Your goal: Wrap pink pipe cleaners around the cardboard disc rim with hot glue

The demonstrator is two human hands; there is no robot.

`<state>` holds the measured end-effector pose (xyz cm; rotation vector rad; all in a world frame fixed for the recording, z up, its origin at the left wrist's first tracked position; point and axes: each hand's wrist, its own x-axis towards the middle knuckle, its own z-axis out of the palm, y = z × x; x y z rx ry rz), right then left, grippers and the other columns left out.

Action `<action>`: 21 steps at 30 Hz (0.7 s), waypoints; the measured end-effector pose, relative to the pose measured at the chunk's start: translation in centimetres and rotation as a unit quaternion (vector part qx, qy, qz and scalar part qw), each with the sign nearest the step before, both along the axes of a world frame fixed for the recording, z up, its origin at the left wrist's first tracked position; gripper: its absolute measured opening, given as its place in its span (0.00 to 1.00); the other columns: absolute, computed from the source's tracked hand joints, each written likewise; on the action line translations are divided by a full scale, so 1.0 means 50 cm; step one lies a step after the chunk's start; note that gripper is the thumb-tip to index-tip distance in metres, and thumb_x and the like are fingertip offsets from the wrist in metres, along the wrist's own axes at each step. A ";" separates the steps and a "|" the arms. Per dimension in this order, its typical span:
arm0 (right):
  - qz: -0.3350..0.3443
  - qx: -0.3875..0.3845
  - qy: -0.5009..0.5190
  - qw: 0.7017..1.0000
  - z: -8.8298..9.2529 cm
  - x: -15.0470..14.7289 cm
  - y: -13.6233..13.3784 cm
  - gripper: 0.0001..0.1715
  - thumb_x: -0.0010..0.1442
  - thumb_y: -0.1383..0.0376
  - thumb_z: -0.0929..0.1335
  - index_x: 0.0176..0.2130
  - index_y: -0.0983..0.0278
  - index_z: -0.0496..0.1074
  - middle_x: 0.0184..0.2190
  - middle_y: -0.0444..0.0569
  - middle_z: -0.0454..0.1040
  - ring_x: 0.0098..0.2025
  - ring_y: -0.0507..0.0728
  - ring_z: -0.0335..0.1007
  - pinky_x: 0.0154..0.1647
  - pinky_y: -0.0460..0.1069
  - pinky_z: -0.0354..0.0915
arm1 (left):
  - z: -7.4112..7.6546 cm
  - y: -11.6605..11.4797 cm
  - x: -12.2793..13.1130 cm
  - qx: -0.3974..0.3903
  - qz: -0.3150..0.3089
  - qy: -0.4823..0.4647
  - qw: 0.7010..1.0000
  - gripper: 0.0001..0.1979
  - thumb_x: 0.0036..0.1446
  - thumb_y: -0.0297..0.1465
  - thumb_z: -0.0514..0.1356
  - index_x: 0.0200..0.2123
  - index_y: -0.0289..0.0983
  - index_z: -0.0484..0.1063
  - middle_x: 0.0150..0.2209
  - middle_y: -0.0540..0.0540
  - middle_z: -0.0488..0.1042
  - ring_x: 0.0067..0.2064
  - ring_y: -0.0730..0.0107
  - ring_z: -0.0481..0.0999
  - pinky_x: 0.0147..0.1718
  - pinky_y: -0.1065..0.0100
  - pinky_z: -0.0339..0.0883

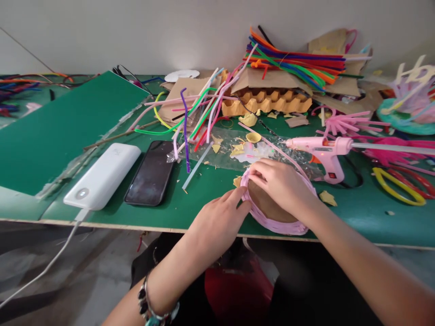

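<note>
A shallow round basket (272, 225) with a brown cardboard base and a rim of pink pipe cleaners sits at the table's front edge. My left hand (219, 217) grips its left side between thumb and fingers. Reaching over from the right, my right hand (280, 183) has its fingers closed on the upper left part of the rim. A loose-ended pink pipe cleaner (275, 148) runs up and left from behind the right hand. Both sets of fingertips are close together, and the spot they press is partly hidden.
A pink glue gun (328, 151) lies to the right with a glue stick in it. On the left are a phone (151, 174) and a white power bank (103, 174) with a cable. Pipe cleaners (295, 61), an egg carton (268, 100) and scraps crowd the back.
</note>
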<state>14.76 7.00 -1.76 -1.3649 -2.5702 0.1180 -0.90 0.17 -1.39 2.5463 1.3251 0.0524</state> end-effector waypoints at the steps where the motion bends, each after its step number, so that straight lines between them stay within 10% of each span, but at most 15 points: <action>1: -0.001 -0.004 -0.003 1.000 0.002 -0.002 0.000 0.08 0.56 0.71 0.62 0.27 0.66 0.67 0.26 0.46 0.68 0.29 0.52 0.63 0.28 0.46 0.55 | 0.000 0.000 0.001 0.003 -0.001 0.000 1.000 0.16 0.56 0.18 0.46 0.44 0.34 0.66 0.53 0.39 0.63 0.49 0.63 0.70 0.43 0.61 0.70; 11: 0.009 -0.050 -0.016 0.999 0.019 -0.015 0.010 0.09 0.56 0.73 0.61 0.26 0.65 0.64 0.25 0.44 0.68 0.26 0.51 0.61 0.27 0.46 0.54 | -0.002 0.003 0.007 0.016 0.001 0.010 1.000 0.15 0.57 0.19 0.46 0.43 0.34 0.67 0.51 0.41 0.65 0.47 0.63 0.71 0.42 0.62 0.71; 21: 0.036 0.066 0.074 0.994 0.034 0.047 -0.012 0.11 0.57 0.74 0.59 0.34 0.66 0.70 0.33 0.49 0.73 0.35 0.54 0.69 0.35 0.49 0.63 | -0.003 -0.006 0.004 0.023 0.006 0.013 1.000 0.19 0.54 0.17 0.47 0.48 0.33 0.62 0.54 0.40 0.64 0.50 0.63 0.70 0.43 0.63 0.71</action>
